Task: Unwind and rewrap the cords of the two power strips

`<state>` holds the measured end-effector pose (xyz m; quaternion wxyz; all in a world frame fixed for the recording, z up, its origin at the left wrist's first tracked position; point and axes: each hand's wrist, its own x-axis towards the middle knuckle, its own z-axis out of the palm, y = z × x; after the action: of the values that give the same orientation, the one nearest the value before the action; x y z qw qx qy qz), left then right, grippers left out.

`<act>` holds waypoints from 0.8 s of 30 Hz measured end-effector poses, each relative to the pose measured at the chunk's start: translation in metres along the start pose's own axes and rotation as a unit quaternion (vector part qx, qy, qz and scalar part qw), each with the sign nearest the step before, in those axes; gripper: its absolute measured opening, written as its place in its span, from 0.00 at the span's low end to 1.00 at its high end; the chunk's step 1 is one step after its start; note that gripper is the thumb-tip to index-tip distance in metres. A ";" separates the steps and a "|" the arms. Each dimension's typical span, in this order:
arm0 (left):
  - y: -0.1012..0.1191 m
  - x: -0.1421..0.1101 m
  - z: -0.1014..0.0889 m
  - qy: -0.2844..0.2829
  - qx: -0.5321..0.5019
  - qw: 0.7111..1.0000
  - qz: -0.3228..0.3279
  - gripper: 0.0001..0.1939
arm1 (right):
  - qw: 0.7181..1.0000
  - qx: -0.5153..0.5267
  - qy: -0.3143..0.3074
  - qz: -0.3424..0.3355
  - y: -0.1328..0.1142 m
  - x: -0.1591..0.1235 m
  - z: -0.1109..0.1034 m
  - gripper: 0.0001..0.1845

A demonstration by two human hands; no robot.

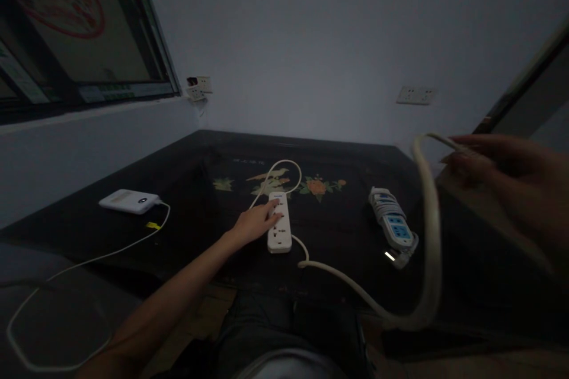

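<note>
we have a white power strip (280, 238) lying lengthwise on the black table (338, 222), one end toward twelve o'clock. our left hand (258, 222) reaches in from seven o'clock, its fingers laid over the top of the strip; we cannot tell whether it grips. our right hand (511, 174), blurred out past three o'clock, pinches a pale cord (430, 237) between thumb and fingers, raised above the table. that cord bows down toward the near edge and runs back to the strip at about five o'clock, with a small kink beside it. another loop of cord curves out at twelve o'clock.

at three o'clock from our strip lies a second strip (398, 231) with blue sockets, its own grey cord wound around it. at nine o'clock sits a white power bank (128, 201), a thin white cable (133, 247) attached, and a small yellow piece (153, 225) just beside that cable.
</note>
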<state>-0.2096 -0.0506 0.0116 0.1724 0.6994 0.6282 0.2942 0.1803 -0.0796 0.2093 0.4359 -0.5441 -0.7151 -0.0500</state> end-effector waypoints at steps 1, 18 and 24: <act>-0.007 0.007 -0.002 0.021 -0.011 1.000 0.008 0.25 | 1.000 0.021 -0.017 0.011 -0.008 0.006 0.009 0.17; 0.011 0.063 -0.007 0.028 -0.099 0.977 0.188 0.16 | 0.978 0.143 -0.119 0.093 0.026 0.021 0.109 0.20; 0.020 -0.002 -0.011 -0.110 0.065 0.956 0.265 0.23 | 0.980 0.141 -0.089 0.104 0.036 0.012 0.119 0.20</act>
<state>-0.2011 -0.0569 0.0320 0.1105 0.8786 0.4149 0.2089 0.1422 0.0091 0.1299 0.4461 -0.5508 -0.6902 0.1456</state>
